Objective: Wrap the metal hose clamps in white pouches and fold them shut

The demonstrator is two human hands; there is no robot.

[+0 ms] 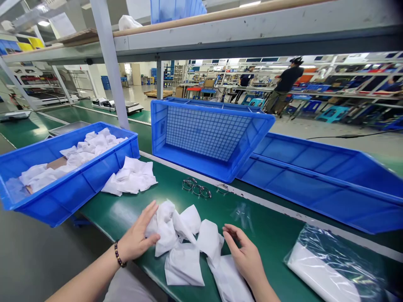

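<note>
Several white pouches [184, 264] lie loosely piled on the green tabletop between my hands. My left hand [138, 235], with a beaded bracelet at the wrist, rests against the left side of the pile, thumb apart from the fingers, gripping nothing. At the pile's right edge is my right hand [242, 253], its fingers curved and apart from the thumb, with nothing visible between them. Farther left sits a second heap of white pouches [132, 176]. Beyond the pile lie several metal ring clamps [197, 188] and a small clear plastic bag [243, 216].
A blue bin [69, 197] holding white pouches stands at the left. Behind the clamps a blue crate [201, 161] is tilted, beside a long blue bin [315, 193]. Plastic-wrapped white material [327, 268] lies at right. A shelf beam [252, 31] crosses above; people stand in the background.
</note>
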